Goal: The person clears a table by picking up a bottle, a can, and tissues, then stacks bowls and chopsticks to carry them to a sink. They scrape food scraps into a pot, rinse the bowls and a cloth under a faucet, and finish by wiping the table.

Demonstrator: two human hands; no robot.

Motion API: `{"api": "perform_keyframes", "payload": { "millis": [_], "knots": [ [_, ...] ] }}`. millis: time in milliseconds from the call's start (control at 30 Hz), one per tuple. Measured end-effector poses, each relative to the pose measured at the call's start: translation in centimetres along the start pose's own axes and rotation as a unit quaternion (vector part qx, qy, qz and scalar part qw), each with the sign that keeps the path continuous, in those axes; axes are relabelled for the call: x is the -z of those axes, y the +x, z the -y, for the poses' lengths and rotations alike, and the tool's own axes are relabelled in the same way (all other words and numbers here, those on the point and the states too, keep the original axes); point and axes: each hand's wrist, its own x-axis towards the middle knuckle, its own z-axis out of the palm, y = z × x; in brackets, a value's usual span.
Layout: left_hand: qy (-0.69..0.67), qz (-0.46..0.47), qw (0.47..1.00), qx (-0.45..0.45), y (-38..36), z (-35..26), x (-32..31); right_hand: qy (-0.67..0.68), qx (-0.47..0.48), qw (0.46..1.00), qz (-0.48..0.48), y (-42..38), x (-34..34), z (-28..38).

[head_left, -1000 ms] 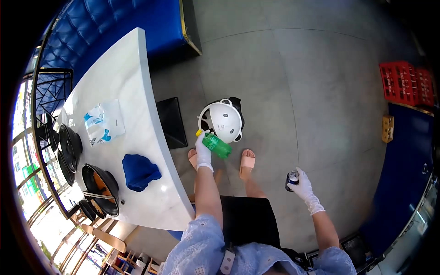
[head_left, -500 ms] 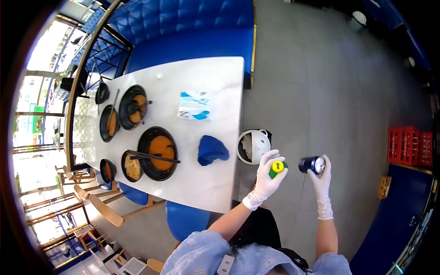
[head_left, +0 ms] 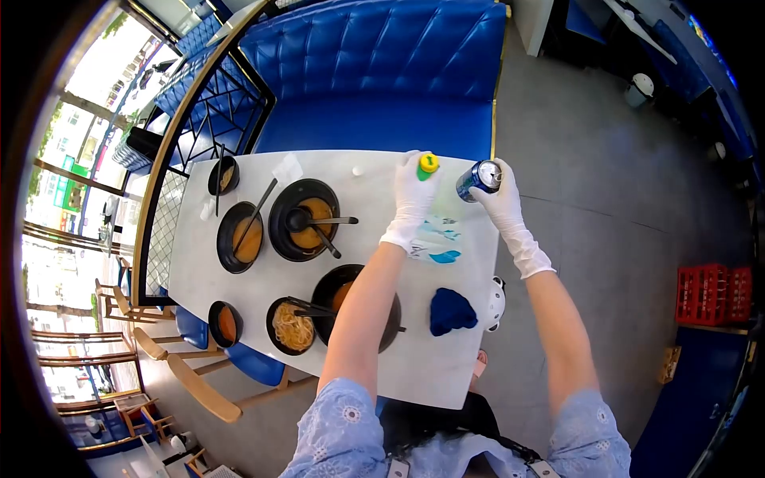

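Observation:
My left hand (head_left: 416,187), in a white glove, is closed around a green bottle with a yellow cap (head_left: 428,166), over the far right part of the white table (head_left: 374,171). Only the bottle's top shows. My right hand (head_left: 502,195), also gloved, grips a dark blue drink can (head_left: 480,182) near the table's far right corner. Beneath my hands lies a white and blue tissue packet (head_left: 441,248), partly see-through or glossy. A crumpled dark blue cloth (head_left: 453,311) rests nearer to me. My left forearm covers part of a large black bowl (head_left: 389,327).
Several black bowls with leftover soup stand on the left, among them a large bowl with a ladle (head_left: 280,239) and a noodle bowl (head_left: 292,327). A blue bench (head_left: 374,127) lines the far side. A white bin (head_left: 496,304) stands by the right edge, and red crates (head_left: 701,295) farther right.
Both hands have moved forward, away from my body, carrying the bottle and the can to the table's far end. My view has shifted, and the bin is now mostly hidden by the table.

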Motion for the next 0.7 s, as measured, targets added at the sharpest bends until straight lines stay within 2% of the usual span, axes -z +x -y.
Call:
{"api": "perform_keyframes", "payload": {
  "millis": [133,167,200,233,400,567,700],
  "knots": [
    [-0.009,0.060,0.998,0.030,-0.1,1.8,0.8,-0.028,-0.020,0.999,-0.007,0.1,-3.1,-1.2],
    [0.011,0.073,0.997,-0.012,0.2,2.0,1.2,-0.023,-0.014,1.000,-0.004,0.3,-3.5,-1.6],
    [0.002,0.084,0.996,-0.004,-0.3,2.1,1.7,-0.020,-0.011,1.000,-0.002,-0.1,-3.4,-2.0],
    [-0.001,0.101,0.995,0.014,-0.1,2.0,2.2,-0.100,-0.023,0.995,0.020,0.0,-2.9,-1.5],
    [-0.002,0.183,0.981,0.060,-0.1,2.0,5.3,-0.111,-0.063,0.991,0.043,-0.9,-1.9,-0.1],
    [0.052,0.179,0.980,0.065,-0.7,2.0,6.8,-0.110,-0.072,0.984,0.121,-0.6,-1.4,-1.3],
    [0.074,0.166,0.980,0.086,-1.4,1.9,7.9,-0.097,-0.037,0.986,0.131,-1.1,-1.3,0.5]
  ]
}}
